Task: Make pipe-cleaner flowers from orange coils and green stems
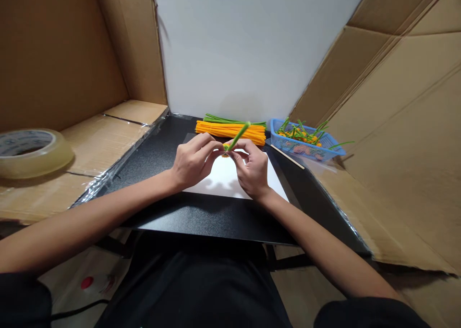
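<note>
Above a white sheet [216, 181] on the black table, both hands meet around a small orange piece with a green fuzzy stem [239, 136]. My left hand [196, 159] pinches the piece from the left. Fingers of my right hand [251, 167] close on it from the right, where the stem slants up and to the right. The fingertips partly hide the orange part. Just behind the hands lie a bundle of orange fuzzy stems [230, 130] and some green stems [216, 119].
A blue basket [324, 153] of green and orange pieces stands at the back right, with a thin wooden stick [287, 156] beside it. A large tape roll [59, 157] lies on cardboard at the left. Cardboard walls flank the black table [201, 217].
</note>
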Demonstrator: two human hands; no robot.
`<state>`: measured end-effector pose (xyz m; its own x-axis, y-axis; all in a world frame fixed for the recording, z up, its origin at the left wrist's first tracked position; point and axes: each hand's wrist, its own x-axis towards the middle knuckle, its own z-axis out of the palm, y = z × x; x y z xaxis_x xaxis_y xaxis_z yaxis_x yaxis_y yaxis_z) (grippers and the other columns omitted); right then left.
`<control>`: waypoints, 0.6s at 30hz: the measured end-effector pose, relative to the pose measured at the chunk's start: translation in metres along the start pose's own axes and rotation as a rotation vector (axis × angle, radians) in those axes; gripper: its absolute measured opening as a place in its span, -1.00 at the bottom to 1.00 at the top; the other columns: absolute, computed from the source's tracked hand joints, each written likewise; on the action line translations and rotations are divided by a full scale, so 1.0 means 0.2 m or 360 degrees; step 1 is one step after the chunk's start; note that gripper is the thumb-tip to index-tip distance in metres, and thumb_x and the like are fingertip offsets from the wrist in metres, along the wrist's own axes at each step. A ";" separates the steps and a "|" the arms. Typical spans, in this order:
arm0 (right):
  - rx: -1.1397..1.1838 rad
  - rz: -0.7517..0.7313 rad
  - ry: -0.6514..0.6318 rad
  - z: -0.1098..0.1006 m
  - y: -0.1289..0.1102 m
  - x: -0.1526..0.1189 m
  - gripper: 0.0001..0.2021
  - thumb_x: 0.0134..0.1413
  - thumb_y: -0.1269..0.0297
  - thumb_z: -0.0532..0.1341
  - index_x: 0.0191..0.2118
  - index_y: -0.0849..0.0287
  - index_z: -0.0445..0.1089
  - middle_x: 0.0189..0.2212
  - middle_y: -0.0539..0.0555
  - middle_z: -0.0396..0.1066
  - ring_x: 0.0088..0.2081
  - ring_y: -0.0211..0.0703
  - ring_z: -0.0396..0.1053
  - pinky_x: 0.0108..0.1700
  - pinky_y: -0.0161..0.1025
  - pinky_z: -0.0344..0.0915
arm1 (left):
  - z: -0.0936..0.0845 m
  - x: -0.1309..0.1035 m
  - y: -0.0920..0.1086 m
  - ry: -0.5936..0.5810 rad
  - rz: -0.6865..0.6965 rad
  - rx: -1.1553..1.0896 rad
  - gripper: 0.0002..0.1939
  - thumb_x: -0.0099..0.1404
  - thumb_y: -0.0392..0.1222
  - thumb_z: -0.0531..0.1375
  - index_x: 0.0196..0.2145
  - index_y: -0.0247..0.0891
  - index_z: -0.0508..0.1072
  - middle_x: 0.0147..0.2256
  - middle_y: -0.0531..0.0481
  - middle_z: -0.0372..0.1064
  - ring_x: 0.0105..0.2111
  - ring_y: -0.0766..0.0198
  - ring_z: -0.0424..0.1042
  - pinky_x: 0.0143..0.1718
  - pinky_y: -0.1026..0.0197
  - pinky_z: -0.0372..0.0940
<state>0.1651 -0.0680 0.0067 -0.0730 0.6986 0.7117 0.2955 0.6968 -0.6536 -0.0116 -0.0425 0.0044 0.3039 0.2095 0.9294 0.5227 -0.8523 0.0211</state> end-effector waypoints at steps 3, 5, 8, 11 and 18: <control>-0.0283 -0.0286 0.0064 0.00 -0.01 -0.02 -0.90 0.36 0.23 0.16 -0.18 0.06 0.40 -0.19 0.11 0.51 -0.13 -0.08 0.49 -0.06 -0.07 0.52 | 0.00 0.01 0.04 -0.0008 -0.0126 -0.0134 -0.85 0.45 -0.21 0.15 -0.26 -0.24 0.50 -0.37 -0.04 0.43 -0.39 0.30 0.38 -0.36 0.23 0.28; -0.0410 -0.0442 0.0091 0.00 -0.01 -0.02 -0.91 0.37 0.30 0.13 -0.16 0.06 0.38 -0.19 0.12 0.51 -0.12 -0.07 0.49 -0.03 -0.05 0.50 | -0.01 0.03 0.07 -0.0015 -0.0355 -0.0309 -0.82 0.44 -0.15 0.16 -0.30 -0.24 0.49 -0.37 -0.03 0.41 -0.40 0.30 0.35 -0.38 0.24 0.27; -0.0564 -0.0575 0.0030 -0.03 0.00 -0.01 -0.87 0.38 0.33 0.09 -0.14 0.05 0.38 -0.14 0.16 0.51 -0.06 -0.01 0.48 0.05 0.02 0.45 | -0.01 0.06 0.10 -0.0195 -0.0907 -0.0836 -0.72 0.38 -0.03 0.21 -0.41 -0.25 0.45 -0.46 -0.01 0.34 -0.46 0.31 0.30 -0.51 0.26 0.20; -0.0636 -0.0590 -0.0126 -0.07 0.01 0.00 -0.84 0.39 0.32 0.07 -0.12 0.03 0.41 -0.07 0.17 0.51 0.01 0.03 0.46 0.11 0.06 0.42 | -0.02 0.09 0.09 -0.0605 -0.1436 -0.1486 -0.65 0.31 -0.03 0.23 -0.56 -0.25 0.35 -0.56 0.03 0.23 -0.56 0.34 0.23 -0.60 0.27 0.11; -0.0310 -0.0371 -0.0062 -0.06 0.05 0.02 -0.91 0.35 0.25 0.18 -0.15 0.05 0.43 -0.15 0.12 0.52 -0.07 -0.05 0.50 0.02 -0.01 0.50 | 0.01 0.07 0.02 -0.0475 -0.1446 -0.1424 -0.77 0.22 -0.05 0.33 -0.46 -0.27 0.52 -0.51 -0.01 0.38 -0.53 0.33 0.30 -0.60 0.28 0.13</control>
<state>0.1801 -0.0604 0.0059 -0.1957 0.5319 0.8239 0.4432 0.7974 -0.4095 -0.0034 -0.0418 0.0171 0.3495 0.8734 0.3392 -0.0385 -0.3483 0.9366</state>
